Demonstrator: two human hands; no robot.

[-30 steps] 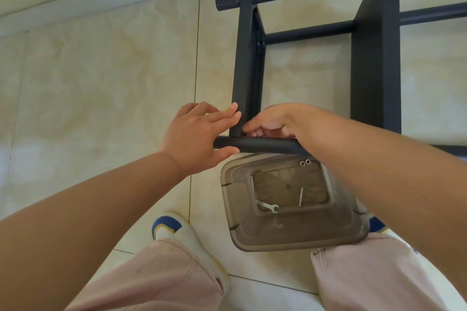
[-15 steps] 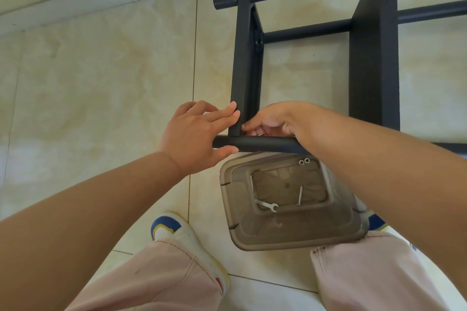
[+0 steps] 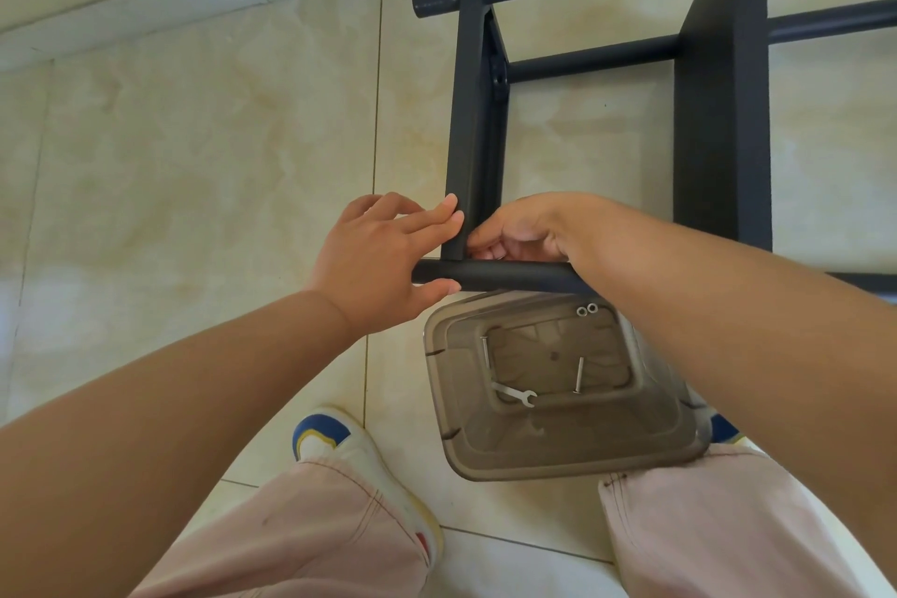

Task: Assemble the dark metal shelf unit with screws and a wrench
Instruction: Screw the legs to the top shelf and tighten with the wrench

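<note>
Both hands at the near corner joint of the dark shelf frame.

Nearest, a clear plastic tub (image 3: 563,447) on the floor holds a small wrench (image 3: 515,395), two long screws (image 3: 578,374) and two washers (image 3: 586,309). Just beyond it, the left hand (image 3: 376,260) wraps the end of the round bar (image 3: 505,276), thumb underneath and fingers against the upright. The right hand (image 3: 522,233) has its fingers curled in at the joint; what they pinch is hidden. The shelf frame (image 3: 718,112) stretches away over the floor tiles.
</note>
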